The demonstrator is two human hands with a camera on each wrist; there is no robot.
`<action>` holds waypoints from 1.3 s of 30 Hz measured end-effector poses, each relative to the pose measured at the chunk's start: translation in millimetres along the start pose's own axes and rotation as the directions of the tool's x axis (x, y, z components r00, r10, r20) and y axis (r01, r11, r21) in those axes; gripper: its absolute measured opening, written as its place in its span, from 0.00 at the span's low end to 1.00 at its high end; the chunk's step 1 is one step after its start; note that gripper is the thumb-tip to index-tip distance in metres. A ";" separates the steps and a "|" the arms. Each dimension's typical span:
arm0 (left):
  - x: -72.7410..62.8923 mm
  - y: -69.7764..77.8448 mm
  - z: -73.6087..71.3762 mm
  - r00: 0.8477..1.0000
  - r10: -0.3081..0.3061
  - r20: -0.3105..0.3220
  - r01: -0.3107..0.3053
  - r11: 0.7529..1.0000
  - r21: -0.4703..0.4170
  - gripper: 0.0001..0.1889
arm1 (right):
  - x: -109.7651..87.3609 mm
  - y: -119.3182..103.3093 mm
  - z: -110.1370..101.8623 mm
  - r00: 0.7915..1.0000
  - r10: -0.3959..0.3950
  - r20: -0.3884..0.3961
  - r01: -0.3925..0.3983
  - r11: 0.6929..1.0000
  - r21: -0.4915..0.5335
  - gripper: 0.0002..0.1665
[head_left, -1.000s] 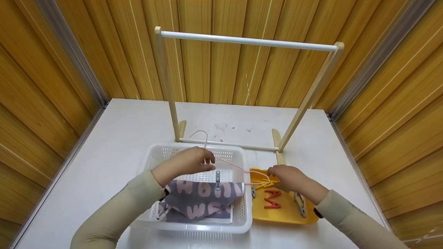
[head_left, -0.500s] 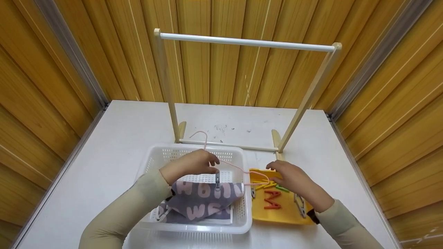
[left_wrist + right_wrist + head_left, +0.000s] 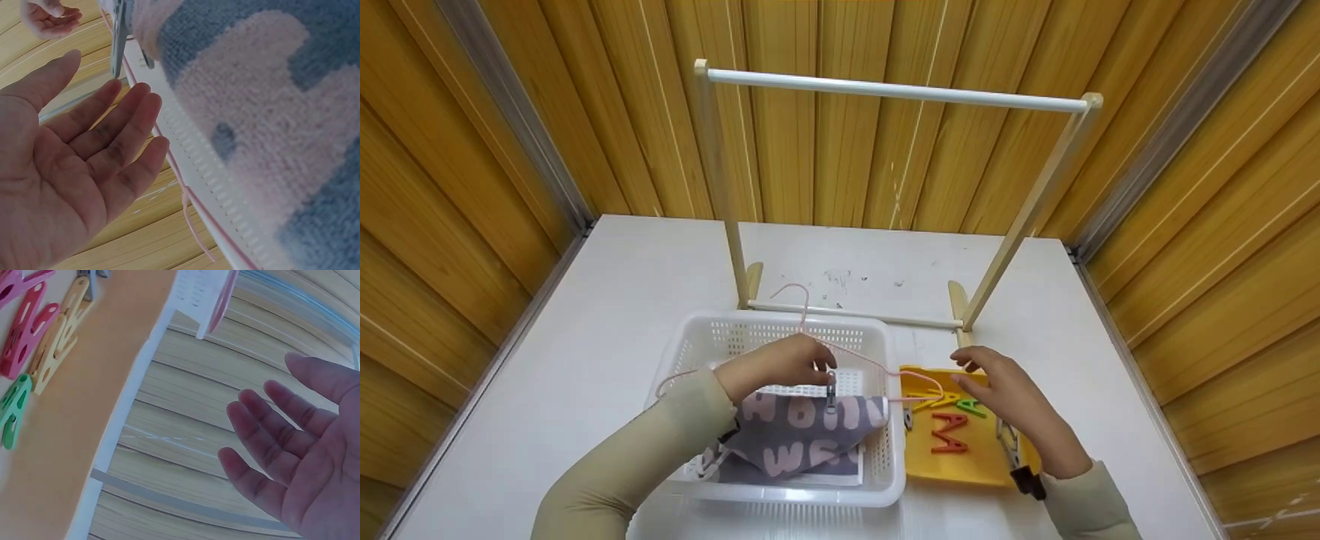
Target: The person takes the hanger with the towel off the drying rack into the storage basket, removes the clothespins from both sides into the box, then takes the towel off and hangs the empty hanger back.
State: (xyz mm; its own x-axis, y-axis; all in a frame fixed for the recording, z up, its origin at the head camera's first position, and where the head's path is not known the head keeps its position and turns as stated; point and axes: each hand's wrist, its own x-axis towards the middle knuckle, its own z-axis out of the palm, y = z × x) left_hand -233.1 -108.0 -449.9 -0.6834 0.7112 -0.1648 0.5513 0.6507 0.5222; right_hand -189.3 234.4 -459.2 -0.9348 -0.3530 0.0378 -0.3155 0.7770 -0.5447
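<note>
A grey cloth with pink letters (image 3: 810, 442) hangs folded over the lower bar of a pink hanger (image 3: 864, 355). One grey clothespin (image 3: 832, 397) clips its upper edge. My left hand (image 3: 780, 367) reaches over the hanger, its fingertips right at the clothespin's upper end. In the left wrist view its thumb and fingers are spread loosely, palm showing, beside the clothespin (image 3: 119, 42). My right hand (image 3: 1011, 401) hovers over the right part of a yellow tray (image 3: 960, 466). The right wrist view shows its fingers loosely extended with nothing between them.
Beneath the cloth stands a white perforated basket (image 3: 780, 493). The tray beside it holds yellow, red, green and grey clothespins, including a red clothespin (image 3: 949, 444) and a green clothespin (image 3: 971, 407). A wooden rack with a white top rail (image 3: 896, 91) rises behind.
My left hand has moved right and slightly down to the grey clothespin. My right hand has drawn back rightward from the hanger's end, uncovering the green clothespin in the tray.
</note>
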 end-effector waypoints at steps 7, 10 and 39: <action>4.5 -5.3 8.0 1.000 -0.012 0.029 0.011 1.000 0.024 0.13 | -2.0 1.8 6.5 0.998 -0.001 -0.069 0.005 0.998 0.059 0.18; 5.4 -7.8 8.1 0.999 -0.005 0.038 0.005 1.000 0.015 0.12 | -2.9 1.6 9.7 0.996 0.027 -0.083 -0.019 0.996 0.091 0.18; 19.0 -19.3 5.4 0.983 -0.075 0.165 0.094 0.990 -0.107 0.15 | -3.1 -1.7 20.7 0.991 0.113 -0.076 -0.095 0.973 0.211 0.17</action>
State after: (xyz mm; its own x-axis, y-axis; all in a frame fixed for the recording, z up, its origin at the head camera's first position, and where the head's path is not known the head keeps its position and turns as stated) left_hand -254.1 -105.6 -467.6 -0.6348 0.6943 -0.3391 0.4305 0.6823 0.5910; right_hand -182.5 223.4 -475.7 -0.9742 -0.2222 0.0398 -0.1840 0.6792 -0.7105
